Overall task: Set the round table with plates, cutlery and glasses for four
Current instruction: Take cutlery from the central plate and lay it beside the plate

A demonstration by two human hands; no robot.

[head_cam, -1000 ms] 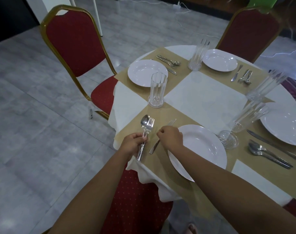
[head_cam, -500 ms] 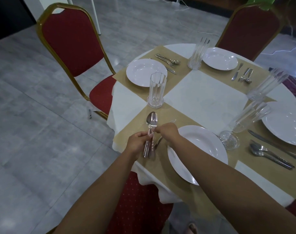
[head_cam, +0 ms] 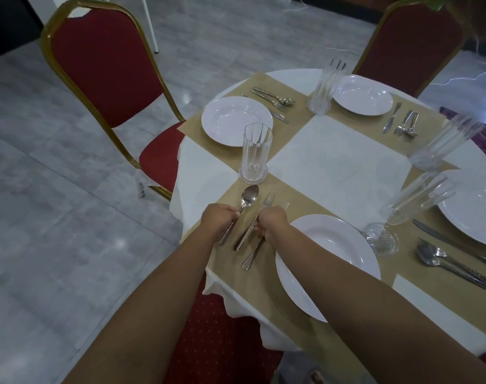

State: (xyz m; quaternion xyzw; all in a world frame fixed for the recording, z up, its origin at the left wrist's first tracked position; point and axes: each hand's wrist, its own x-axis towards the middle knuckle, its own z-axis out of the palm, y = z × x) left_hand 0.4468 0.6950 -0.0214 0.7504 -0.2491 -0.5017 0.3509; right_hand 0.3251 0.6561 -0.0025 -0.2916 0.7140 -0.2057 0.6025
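I had split the pair: left hand (head_cam: pixel 219 217) gripped the spoon (head_cam: pixel 243 206), right hand (head_cam: pixel 272 220) the fork (head_cam: pixel 259 217); the knife (head_cam: pixel 254 252) lay half hidden beneath.

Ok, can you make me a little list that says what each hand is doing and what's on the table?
left hand: shut on the spoon, bowl pointing away from the person
right hand: shut on the fork, beside the spoon
knife: lying on the tan mat, between fork and nearest plate
plates: four white ones, one per place
glasses: four clear ones, upright; nearest glass stands just beyond the spoon
other three places: cutlery already laid
chairs: red with gold frames
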